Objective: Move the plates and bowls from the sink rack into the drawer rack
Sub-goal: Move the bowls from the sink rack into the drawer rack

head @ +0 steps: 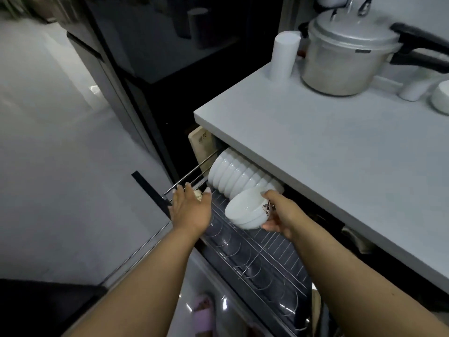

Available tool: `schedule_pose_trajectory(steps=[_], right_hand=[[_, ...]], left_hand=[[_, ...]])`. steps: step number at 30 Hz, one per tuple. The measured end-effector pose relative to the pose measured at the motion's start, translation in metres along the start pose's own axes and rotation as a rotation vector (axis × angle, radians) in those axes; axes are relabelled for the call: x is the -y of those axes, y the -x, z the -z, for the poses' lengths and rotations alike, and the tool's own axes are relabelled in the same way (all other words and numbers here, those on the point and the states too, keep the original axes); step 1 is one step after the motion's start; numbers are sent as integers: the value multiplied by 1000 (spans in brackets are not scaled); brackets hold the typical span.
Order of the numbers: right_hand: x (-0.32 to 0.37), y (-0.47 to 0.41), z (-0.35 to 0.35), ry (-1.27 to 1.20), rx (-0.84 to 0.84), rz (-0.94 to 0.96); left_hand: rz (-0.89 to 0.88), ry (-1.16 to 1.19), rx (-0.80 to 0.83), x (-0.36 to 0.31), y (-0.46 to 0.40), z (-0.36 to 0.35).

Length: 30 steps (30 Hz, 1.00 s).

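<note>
At frame centre, the right hand [279, 212] grips stacked white bowls [245, 210] over the drawer rack [274, 254]. The left hand [192, 207], fingers spread, hovers at the rack's left edge; bare wire lies below.

Both bare forearms reach forward and down from the bottom edge of the view. The left hand [192, 207] is held flat with its back upward, fingers straight and slightly spread, holding nothing. The right hand [279, 212] is turned inward, its thumb hooked over the top and its fingers curled beneath in a firm grip on two stacked bowls [245, 210].
</note>
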State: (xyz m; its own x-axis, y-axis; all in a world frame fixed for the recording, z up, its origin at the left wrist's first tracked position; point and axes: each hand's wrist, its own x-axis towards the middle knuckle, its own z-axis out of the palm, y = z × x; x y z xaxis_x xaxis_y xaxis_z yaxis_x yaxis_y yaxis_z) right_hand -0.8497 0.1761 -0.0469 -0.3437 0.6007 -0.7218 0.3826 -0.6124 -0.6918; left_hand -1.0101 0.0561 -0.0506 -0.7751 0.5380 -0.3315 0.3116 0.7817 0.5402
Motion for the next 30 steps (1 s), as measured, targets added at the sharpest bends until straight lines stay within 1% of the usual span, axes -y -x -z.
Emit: schedule_pose_trajectory(steps=[3,8,15,20,26,30], right_hand=[[-14,-28,-29,25,-37,-56],[-32,-73,-77,32,-105,-97],[-59,-131,-129,59,-196,-139],[-87,-175,-142,224,-194,-148],[-72,-181,-177,399,-220,-157],[-71,-189,-194,409,-218,-159]], left_hand=[[-73,-170,22,20,-19,4],[-209,-371,57,45,-56,8],[-358,-562,31,68,-105,9],[-448,-594,17,73,-124,12],[-469,-562,11,76,-128,12],[-466,-568,14,77,-129,11]])
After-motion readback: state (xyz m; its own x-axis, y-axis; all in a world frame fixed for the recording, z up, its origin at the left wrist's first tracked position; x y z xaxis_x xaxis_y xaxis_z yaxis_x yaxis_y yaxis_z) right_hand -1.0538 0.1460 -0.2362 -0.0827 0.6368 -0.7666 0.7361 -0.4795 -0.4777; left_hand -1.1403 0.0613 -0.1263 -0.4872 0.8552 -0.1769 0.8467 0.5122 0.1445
